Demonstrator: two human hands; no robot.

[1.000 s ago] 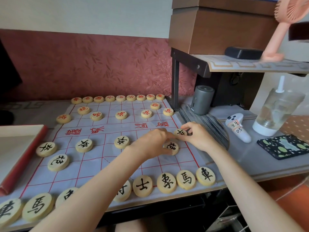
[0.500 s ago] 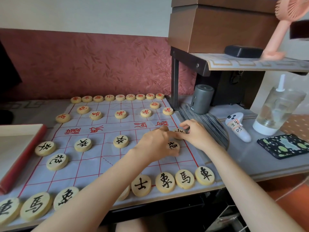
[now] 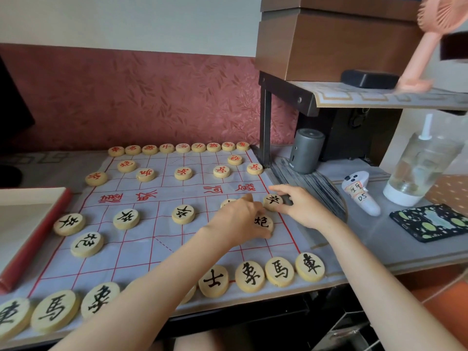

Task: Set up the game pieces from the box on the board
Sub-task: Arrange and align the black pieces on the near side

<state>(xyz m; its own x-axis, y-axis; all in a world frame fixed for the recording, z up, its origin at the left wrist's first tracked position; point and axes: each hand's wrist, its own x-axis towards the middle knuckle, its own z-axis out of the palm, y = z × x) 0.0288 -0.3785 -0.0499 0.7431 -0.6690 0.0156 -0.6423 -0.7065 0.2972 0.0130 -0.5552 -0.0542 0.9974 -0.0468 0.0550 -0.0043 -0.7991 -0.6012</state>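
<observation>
Pinched the soldier piece [image 3: 273, 200] at the board's [image 3: 141, 252] right edge with fingers of the right hand [image 3: 305, 210]. Curled fingers of the left hand [image 3: 239, 220] round the cannon piece [image 3: 264, 222] just beside it.

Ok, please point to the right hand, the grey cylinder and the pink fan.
right hand [image 3: 304, 209]: head view, back of the hand.
grey cylinder [image 3: 307, 152]: head view, its side.
pink fan [image 3: 419, 55]: head view, its handle.
</observation>
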